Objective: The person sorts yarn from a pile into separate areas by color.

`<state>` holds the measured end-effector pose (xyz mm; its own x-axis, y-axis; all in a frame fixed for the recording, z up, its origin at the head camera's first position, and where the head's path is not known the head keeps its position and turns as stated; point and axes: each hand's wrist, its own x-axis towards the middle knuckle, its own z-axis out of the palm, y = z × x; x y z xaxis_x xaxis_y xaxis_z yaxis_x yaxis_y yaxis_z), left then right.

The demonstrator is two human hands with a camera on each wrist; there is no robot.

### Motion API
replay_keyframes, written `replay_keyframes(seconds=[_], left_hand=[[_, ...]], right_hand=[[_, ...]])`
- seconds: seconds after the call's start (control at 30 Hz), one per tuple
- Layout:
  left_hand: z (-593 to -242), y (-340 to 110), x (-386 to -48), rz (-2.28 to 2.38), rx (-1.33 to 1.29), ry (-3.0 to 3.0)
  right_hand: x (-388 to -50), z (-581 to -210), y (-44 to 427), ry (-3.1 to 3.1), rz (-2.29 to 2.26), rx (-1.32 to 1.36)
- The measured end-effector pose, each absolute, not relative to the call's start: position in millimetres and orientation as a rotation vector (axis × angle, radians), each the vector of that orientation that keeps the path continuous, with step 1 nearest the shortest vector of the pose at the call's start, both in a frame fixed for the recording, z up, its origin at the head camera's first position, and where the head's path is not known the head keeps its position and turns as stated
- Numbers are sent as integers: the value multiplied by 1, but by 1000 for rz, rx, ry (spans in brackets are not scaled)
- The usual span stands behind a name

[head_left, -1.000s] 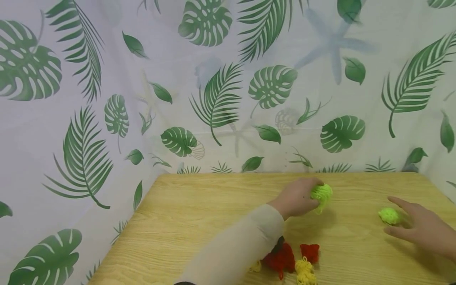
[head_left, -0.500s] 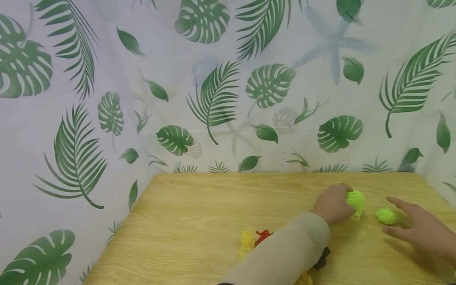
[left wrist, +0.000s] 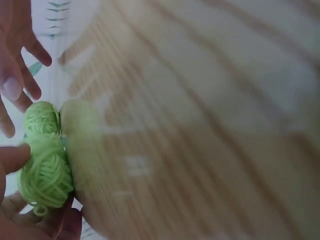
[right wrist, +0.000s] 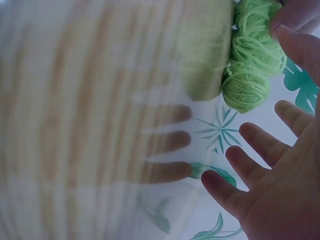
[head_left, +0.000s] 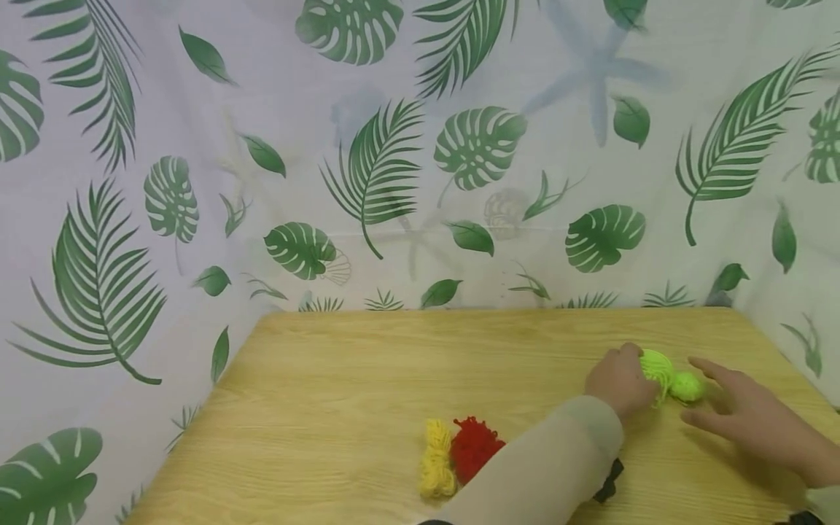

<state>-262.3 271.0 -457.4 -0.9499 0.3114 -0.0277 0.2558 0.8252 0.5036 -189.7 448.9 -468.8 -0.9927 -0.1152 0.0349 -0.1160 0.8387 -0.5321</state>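
My left hand grips a larger neon-green yarn ball between thumb and fingers. This ball lies against a smaller neon-green yarn ball on the wooden table. In the left wrist view the two touch end to end. My right hand stays just right of the smaller ball, thumb and fingers spread apart, holding nothing. The right wrist view shows its straight fingers close to that ball without a grip on it.
A yellow yarn skein and a red yarn bundle lie left of my left forearm, which partly covers the red one. A white leaf-printed cloth stands behind the table and along its left side.
My left hand has carried the larger green yarn ball rightward until it meets the smaller one. The yellow and red yarn has come out from behind the sleeve. My right hand stays spread.
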Motion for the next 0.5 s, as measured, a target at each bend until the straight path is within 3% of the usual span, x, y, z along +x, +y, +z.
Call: replay_keyframes(seconds=[0.5], left_hand=[[-453,252,-264,534,691,2800]], right_hand=[[-199,-464,439,-2965,836,240]])
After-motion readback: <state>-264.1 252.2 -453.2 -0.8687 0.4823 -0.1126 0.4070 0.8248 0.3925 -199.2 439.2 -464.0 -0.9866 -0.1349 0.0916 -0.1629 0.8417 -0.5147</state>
